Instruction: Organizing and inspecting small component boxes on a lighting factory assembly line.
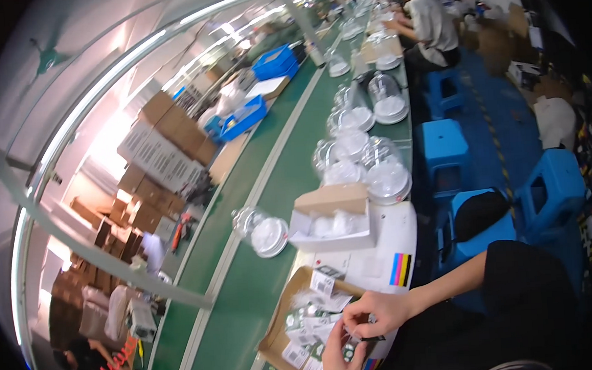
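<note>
Small packet (351,335) pinched between both hands, right grip (375,312) above, left grip (341,362) below, over cardboard box (278,328).

Long ceiling tube lights (133,66) lit the hall brightly from above and blew out to white glare at upper left. Colours ran cool and bluish. The fisheye bent straight edges toward the rim, where black vignette closed in; the hands (359,330) were soft with slight blur
</note>
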A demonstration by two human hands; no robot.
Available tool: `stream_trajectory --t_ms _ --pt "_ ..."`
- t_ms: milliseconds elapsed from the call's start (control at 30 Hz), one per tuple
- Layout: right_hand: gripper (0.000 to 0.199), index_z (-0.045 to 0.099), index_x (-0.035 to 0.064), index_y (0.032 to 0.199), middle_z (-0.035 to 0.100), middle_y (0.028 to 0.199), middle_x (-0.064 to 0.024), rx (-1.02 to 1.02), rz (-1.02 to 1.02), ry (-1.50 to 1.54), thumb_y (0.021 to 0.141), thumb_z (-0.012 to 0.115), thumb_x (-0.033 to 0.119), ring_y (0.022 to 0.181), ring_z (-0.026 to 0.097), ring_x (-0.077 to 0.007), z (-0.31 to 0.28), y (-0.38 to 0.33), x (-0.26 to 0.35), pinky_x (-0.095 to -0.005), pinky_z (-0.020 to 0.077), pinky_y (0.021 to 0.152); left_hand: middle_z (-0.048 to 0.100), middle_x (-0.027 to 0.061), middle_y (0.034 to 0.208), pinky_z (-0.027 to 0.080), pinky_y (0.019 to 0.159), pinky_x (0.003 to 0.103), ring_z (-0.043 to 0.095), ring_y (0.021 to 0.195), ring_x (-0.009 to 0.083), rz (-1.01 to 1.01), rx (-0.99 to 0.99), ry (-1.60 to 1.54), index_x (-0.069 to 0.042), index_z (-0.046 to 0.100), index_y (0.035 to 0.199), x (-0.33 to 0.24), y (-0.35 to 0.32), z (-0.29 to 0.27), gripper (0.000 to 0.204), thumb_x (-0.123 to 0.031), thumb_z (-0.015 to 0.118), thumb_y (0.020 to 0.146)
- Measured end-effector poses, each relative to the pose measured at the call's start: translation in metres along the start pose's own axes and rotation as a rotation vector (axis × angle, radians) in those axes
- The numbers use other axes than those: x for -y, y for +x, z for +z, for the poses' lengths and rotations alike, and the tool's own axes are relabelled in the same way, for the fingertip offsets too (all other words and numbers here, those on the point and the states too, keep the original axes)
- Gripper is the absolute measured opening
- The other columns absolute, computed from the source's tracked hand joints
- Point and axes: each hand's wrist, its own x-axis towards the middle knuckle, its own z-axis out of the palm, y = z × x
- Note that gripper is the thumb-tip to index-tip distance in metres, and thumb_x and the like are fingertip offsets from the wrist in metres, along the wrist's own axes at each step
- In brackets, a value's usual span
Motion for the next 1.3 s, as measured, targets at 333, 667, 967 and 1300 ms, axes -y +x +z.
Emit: stream_trajectory --t_ms 333,667,967,1300 --pt "0.011 0.052 0.0013 0.086 0.069 0.085 -0.0086 0.051 0.110 0.063 0.089 0.058 0.010 0.075 0.066 -0.0118 -0.006 -0.003 -0.015 -0.0263 0.0543 0.068 0.052 0.0175 0.133 0.046 0.096 0.035 0.055 0.115 0.0219 -0.126 -0.051 -0.404 -0.002 0.028 0.148 0.056 0.005 0.028 0.071 -0.011 0.067 0.090" --pt "0.017 0.053 0.0017 0.084 0.064 0.075 -0.0078 0.065 0.133 -0.104 0.083 0.062 0.017 0.070 0.061 -0.0164 -0.015 0.017 -0.008 -0.0314 0.0474 0.065 0.066 0.0076 0.097 0.048 0.055 0.023 0.059 0.066 0.0097 -0.305 -0.066 -0.244 -0.006 0.051 0.133 0.036 -0.007 0.001 0.035 -0.009 0.055 0.098" --pt "0.015 0.053 0.0002 0.082 0.062 0.071 -0.0086 0.138 0.222 0.020 0.081 0.060 0.013 0.065 0.061 -0.0163 -0.014 0.029 -0.017 -0.0315 0.0484 0.062 0.060 0.0207 0.112 0.053 0.075 0.038 0.065 0.093 0.0359 0.398 -0.142 0.392 -0.004 0.055 0.128 0.043 -0.007 -0.022 0.046 0.008 0.057 0.084" --pt "0.014 0.051 0.0026 0.077 0.059 0.064 -0.0084 0.206 0.032 -0.368 0.080 0.061 0.012 0.060 0.059 -0.0196 -0.020 0.051 0.001 -0.0323 0.0446 0.055 0.059 0.0192 0.119 0.051 0.086 0.038 0.062 0.104 0.0368 0.248 0.046 0.512 -0.009 0.044 0.139 0.058 0.003 -0.041 0.057 -0.007 0.065 0.086"
